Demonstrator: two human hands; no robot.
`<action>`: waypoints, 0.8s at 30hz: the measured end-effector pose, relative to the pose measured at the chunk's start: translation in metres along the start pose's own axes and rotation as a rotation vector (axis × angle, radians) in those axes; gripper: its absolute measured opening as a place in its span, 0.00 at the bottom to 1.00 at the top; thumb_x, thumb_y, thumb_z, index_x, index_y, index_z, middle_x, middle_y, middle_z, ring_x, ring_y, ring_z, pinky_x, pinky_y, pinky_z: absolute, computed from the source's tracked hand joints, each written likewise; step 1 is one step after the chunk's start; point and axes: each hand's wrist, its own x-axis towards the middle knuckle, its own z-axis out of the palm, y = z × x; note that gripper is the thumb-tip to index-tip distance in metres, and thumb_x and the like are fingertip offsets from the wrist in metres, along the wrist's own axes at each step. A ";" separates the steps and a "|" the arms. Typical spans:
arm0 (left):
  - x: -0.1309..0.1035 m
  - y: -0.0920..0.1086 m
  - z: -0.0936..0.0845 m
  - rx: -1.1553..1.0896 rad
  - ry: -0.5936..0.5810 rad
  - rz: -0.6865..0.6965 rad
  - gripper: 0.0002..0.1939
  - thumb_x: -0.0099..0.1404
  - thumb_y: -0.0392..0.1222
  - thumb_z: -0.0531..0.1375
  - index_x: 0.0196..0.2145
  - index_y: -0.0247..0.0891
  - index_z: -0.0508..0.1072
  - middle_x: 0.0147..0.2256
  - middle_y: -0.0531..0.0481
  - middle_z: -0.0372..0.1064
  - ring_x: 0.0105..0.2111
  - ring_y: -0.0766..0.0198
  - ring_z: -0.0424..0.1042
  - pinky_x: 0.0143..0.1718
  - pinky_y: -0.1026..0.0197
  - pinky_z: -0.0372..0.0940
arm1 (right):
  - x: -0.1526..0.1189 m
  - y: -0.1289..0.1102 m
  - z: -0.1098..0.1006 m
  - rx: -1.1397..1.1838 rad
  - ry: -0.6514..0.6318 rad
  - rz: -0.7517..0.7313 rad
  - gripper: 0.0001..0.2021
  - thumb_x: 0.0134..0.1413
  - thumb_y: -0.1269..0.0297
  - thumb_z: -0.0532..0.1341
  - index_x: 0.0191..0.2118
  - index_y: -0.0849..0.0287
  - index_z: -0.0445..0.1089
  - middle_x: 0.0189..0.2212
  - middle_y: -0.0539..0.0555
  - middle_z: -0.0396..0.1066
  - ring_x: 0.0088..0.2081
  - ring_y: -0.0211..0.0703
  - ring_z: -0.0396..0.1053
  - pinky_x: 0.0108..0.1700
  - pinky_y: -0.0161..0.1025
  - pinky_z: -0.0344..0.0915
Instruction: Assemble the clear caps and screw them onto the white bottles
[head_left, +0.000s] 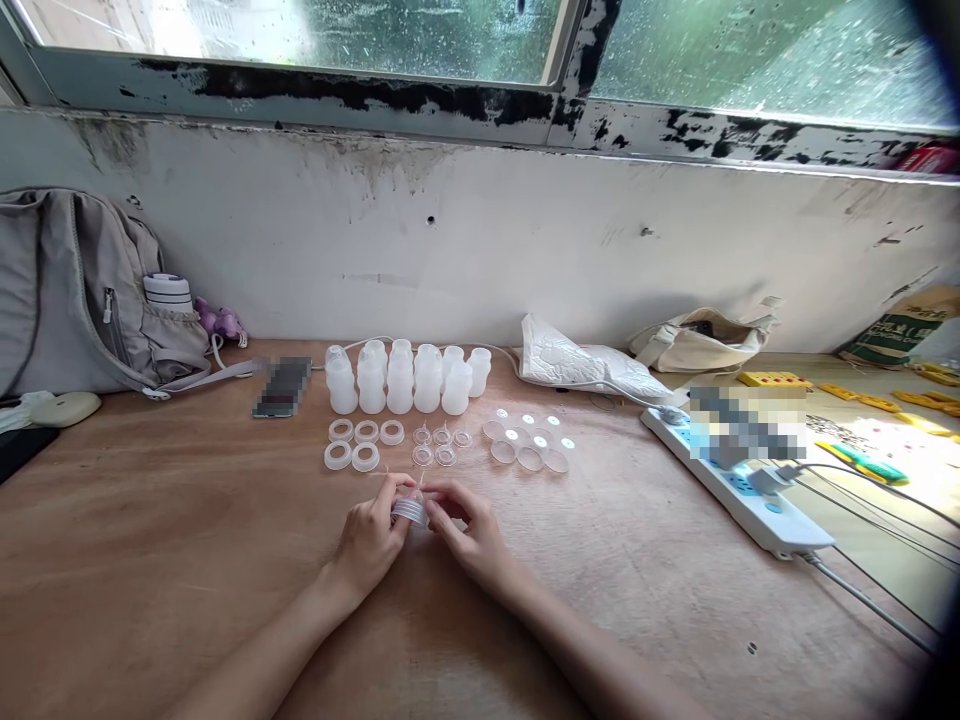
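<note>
Ribbed bottle collar [408, 511] is held over a wooden tabletop [187, 560], before a stained white wall [337, 230] below a peeling window frame [337, 98]; it sits between both hands, left hand [369, 532] gripping one side, right hand [471, 528] pinching the other.

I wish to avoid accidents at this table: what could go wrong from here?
The small clear part might slip from the left hand. The white bottles stand close together, so one bump could topple several. The white rings lie near that hand, which might brush them aside.
</note>
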 end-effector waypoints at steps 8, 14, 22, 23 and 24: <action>0.000 0.001 0.000 -0.088 -0.034 0.078 0.07 0.60 0.36 0.48 0.35 0.41 0.63 0.31 0.52 0.69 0.32 0.64 0.69 0.32 0.66 0.59 | 0.007 0.005 0.001 0.388 -0.009 0.240 0.11 0.48 0.56 0.58 0.32 0.59 0.61 0.20 0.46 0.64 0.17 0.32 0.61 0.21 0.32 0.60; 0.000 0.007 -0.002 -0.269 -0.087 0.100 0.11 0.59 0.38 0.47 0.39 0.38 0.65 0.34 0.48 0.68 0.34 0.62 0.67 0.36 0.63 0.61 | 0.009 0.003 -0.002 0.393 0.050 0.228 0.12 0.47 0.55 0.59 0.27 0.59 0.60 0.18 0.45 0.61 0.17 0.31 0.59 0.20 0.31 0.58; 0.003 0.014 -0.001 -0.573 -0.203 -0.046 0.17 0.62 0.46 0.46 0.44 0.35 0.65 0.35 0.47 0.69 0.29 0.64 0.67 0.29 0.64 0.64 | 0.008 0.001 -0.009 0.163 0.085 0.139 0.09 0.48 0.59 0.59 0.30 0.60 0.66 0.21 0.49 0.65 0.21 0.33 0.61 0.22 0.31 0.59; 0.004 0.014 0.000 -0.544 -0.194 -0.045 0.16 0.61 0.46 0.49 0.42 0.35 0.66 0.35 0.47 0.69 0.31 0.63 0.67 0.30 0.65 0.64 | 0.007 0.002 -0.008 0.124 0.083 0.116 0.08 0.49 0.59 0.58 0.31 0.60 0.67 0.23 0.50 0.67 0.23 0.35 0.62 0.24 0.32 0.60; 0.004 0.014 0.001 -0.506 -0.179 -0.033 0.15 0.60 0.46 0.51 0.41 0.35 0.66 0.35 0.47 0.69 0.33 0.63 0.67 0.31 0.65 0.64 | 0.005 0.002 -0.007 0.091 0.078 0.094 0.08 0.49 0.60 0.58 0.31 0.60 0.68 0.25 0.51 0.68 0.25 0.36 0.64 0.26 0.33 0.62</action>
